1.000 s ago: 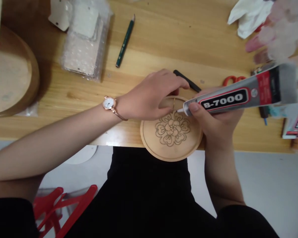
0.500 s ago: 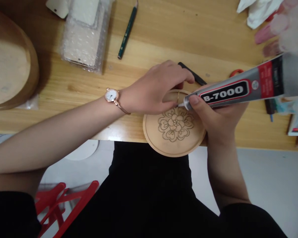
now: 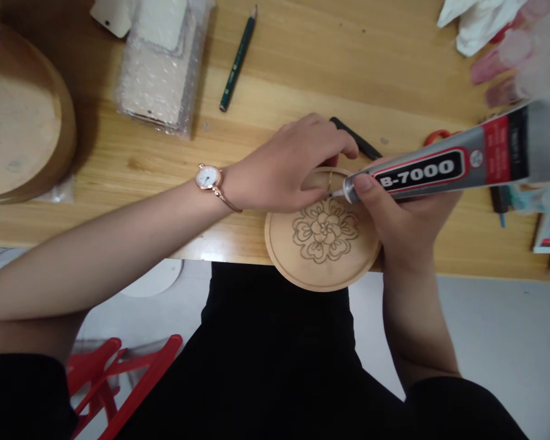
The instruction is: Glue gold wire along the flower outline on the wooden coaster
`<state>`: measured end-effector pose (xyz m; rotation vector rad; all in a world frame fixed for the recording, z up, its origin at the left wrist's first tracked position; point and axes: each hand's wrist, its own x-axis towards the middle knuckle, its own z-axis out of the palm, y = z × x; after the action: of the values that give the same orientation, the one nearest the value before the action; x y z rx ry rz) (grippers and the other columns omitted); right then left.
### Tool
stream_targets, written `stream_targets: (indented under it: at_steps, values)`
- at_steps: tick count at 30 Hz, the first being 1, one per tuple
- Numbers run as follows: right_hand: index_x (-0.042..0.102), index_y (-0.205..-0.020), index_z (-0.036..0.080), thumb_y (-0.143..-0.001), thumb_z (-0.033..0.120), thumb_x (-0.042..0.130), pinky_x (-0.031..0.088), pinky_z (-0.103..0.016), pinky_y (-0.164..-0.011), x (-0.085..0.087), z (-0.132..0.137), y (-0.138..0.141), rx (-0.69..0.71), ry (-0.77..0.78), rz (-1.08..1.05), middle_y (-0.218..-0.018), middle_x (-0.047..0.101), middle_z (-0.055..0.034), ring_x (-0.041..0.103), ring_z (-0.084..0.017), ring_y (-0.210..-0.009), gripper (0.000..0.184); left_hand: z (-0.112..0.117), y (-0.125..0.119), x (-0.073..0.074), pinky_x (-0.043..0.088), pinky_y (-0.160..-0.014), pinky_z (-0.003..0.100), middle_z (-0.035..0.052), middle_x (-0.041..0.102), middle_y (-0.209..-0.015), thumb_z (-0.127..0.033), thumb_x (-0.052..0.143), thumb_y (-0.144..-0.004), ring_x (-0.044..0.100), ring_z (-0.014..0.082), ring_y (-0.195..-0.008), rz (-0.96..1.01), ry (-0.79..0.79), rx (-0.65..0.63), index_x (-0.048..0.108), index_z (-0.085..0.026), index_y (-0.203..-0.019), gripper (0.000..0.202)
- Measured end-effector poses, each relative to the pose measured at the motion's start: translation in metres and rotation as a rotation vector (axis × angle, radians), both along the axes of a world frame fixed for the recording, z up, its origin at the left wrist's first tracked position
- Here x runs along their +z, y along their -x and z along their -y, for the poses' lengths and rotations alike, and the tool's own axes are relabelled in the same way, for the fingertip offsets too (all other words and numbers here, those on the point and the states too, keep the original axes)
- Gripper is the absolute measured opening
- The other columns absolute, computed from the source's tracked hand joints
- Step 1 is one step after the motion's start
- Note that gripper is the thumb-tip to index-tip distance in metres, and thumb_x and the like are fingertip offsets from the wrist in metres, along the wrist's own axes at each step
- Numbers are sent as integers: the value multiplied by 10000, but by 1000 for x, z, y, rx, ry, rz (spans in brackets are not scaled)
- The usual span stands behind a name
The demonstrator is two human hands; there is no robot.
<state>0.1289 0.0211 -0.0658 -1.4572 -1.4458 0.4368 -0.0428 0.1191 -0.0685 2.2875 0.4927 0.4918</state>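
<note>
The person's left hand [image 3: 279, 165] curves over the far rim of a round wooden disc [image 3: 323, 244], which is burned with a flower outline. The disc sits at the front edge of the worktop [image 3: 119, 165], its near part jutting past that edge. Its fingers [image 3: 334, 145] are drawn in narrowly above the rim, around a thin gold sliver [image 3: 330, 181] that stands up on the disc (whether they actually pinch it is hidden). A rose-gold wristwatch [image 3: 208, 178] sits on that wrist, to the left of the disc.

The right hand [image 3: 403, 226] is just right of the disc, and its fingers [image 3: 364, 186] wrap firmly around a silver, red and black B-7000 glue tube [image 3: 453, 162]. The tube lies almost level, and its narrow nozzle [image 3: 337, 194] points left, just beside the gold sliver, above the flower outline.

Beyond the disc lie a black marker [image 3: 355, 137] and red-handled scissors [image 3: 440, 135]. Farther out, to the far left, are a green pencil [image 3: 238, 59], a bubble-wrap packet [image 3: 158, 67] and a larger wooden round [image 3: 21, 110]. Far to the upper right of the disc are a crumpled white cloth [image 3: 479, 24] and something pink, too blurred to name [image 3: 508, 67].
</note>
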Motion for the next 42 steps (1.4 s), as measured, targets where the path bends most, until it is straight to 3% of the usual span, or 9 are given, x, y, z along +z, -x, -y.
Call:
stream_targets:
  at_steps: [12, 19, 23, 30, 36, 42]
  values:
    - [628, -716, 233, -725, 260, 766, 561, -332, -662, -4, -2, -4, 29, -67, 4, -682, 650, 46, 626, -136, -644, 141, -2, 0, -5, 429, -899, 423, 64, 644, -1009, -374, 562, -809, 574, 254, -958, 66, -87, -22, 564, -272, -1089, 297]
    - [610, -727, 240, -721, 249, 772, 541, -310, -685, -5, -1, -5, 76, -46, -2, -694, 641, 64, 628, -126, -666, 162, -1, 1, -4, 428, -903, 429, 75, 634, -1027, -356, 547, -814, 564, 260, -989, 53, -96, -14, 561, -263, -1084, 286]
    - [625, -702, 226, -727, 259, 759, 522, -309, -631, -5, -2, -5, 7, -36, -5, -662, 627, 52, 613, -129, -633, 140, -1, 1, -3, 431, -899, 432, 83, 635, -1026, -349, 541, -809, 566, 263, -985, 32, -100, -18, 562, -245, -1072, 283]
    - [641, -713, 228, -735, 248, 750, 539, -317, -670, -2, -1, -3, 85, -28, 1, -690, 646, 54, 632, -136, -675, 113, -1, 1, -2, 422, -921, 416, 79, 636, -1045, -371, 538, -814, 567, 262, -1042, 19, -100, -8, 565, -246, -1067, 283]
    - [629, -683, 241, -760, 284, 737, 533, -317, -655, -4, -2, -3, -4, -44, 2, -654, 613, 69, 616, -126, -635, 139, -1, 1, -2, 425, -913, 415, 73, 637, -1045, -386, 536, -822, 567, 258, -1026, 16, -113, -17, 562, -249, -1054, 271]
    - [658, -754, 240, -734, 219, 755, 544, -301, -690, -1, -1, -2, 87, -38, -21, -745, 679, 59, 648, -132, -708, 102, -1, 1, -2, 422, -927, 408, 80, 634, -1054, -372, 537, -824, 566, 257, -1046, 19, -116, -12, 559, -231, -1048, 265]
